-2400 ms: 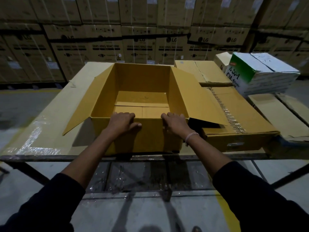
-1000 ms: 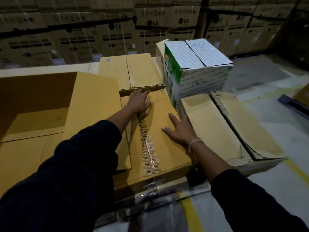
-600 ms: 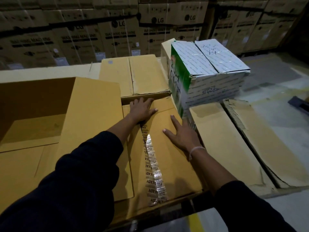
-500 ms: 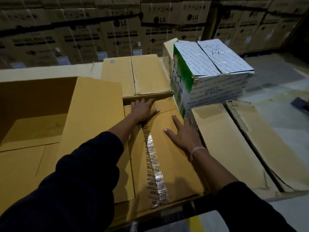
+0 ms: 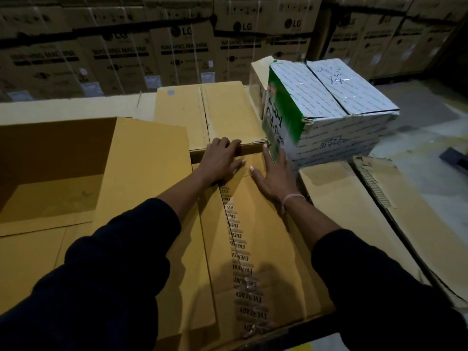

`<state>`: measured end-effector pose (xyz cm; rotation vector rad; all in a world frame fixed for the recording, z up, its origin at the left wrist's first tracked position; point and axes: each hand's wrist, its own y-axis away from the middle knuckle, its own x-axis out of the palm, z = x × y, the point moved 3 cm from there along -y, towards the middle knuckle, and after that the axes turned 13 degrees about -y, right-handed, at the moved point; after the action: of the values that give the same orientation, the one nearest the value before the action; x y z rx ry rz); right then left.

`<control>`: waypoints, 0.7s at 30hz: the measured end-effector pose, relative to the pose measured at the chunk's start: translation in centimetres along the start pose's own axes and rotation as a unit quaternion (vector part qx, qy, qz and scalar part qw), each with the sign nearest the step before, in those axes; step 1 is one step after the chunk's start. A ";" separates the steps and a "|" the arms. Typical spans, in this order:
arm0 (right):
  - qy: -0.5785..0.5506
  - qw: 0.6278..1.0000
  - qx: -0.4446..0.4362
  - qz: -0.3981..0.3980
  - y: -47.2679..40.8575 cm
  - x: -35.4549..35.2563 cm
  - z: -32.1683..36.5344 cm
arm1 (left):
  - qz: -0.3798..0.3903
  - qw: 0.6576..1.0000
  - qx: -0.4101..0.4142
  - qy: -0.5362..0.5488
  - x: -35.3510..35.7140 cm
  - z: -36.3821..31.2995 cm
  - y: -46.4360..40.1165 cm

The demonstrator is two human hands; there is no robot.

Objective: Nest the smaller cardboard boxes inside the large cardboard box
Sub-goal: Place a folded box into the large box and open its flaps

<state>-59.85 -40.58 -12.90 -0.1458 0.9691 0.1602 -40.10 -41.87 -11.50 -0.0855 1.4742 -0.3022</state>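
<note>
Brown corrugated card everywhere: the left hand point(image 5: 221, 160) and right hand point(image 5: 272, 177) lie flat, fingers straight, at the far edge of the taped box point(image 5: 255, 236), centre frame. The large open box point(image 5: 58, 173) gapes at left.

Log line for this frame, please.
phase: reaching for taped box | left hand: at its far edge | right hand: flat on top | big box: open, empty

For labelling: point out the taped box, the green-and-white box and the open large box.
taped box point(image 5: 273, 249), head view, top face.
green-and-white box point(image 5: 326, 97), head view, top face.
open large box point(image 5: 48, 196), head view, inside floor.
</note>
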 end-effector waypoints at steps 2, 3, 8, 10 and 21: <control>0.007 1.000 -0.002 -0.006 -1.9 -0.2 0.8 | -0.012 1.000 -0.004 0.001 0.0 1.2 -0.9; 0.008 1.000 -0.001 -0.001 -2.9 -0.2 1.3 | -0.016 1.000 -0.010 0.003 0.1 1.9 -1.5; -0.003 1.000 -0.007 0.025 -8.4 0.7 2.5 | 0.008 0.998 -0.069 0.008 2.1 6.0 -4.5; -0.013 0.999 -0.009 0.040 -10.6 1.3 2.6 | 0.022 0.995 -0.099 0.015 3.3 7.6 -5.6; -0.013 0.998 0.020 0.053 -22.6 3.7 4.0 | 0.170 0.923 -0.344 0.014 5.2 18.6 -12.8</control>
<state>-50.06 -61.65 -12.58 -0.0554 0.9546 0.2387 -23.29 -57.82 -11.58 -0.3859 1.5340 0.5113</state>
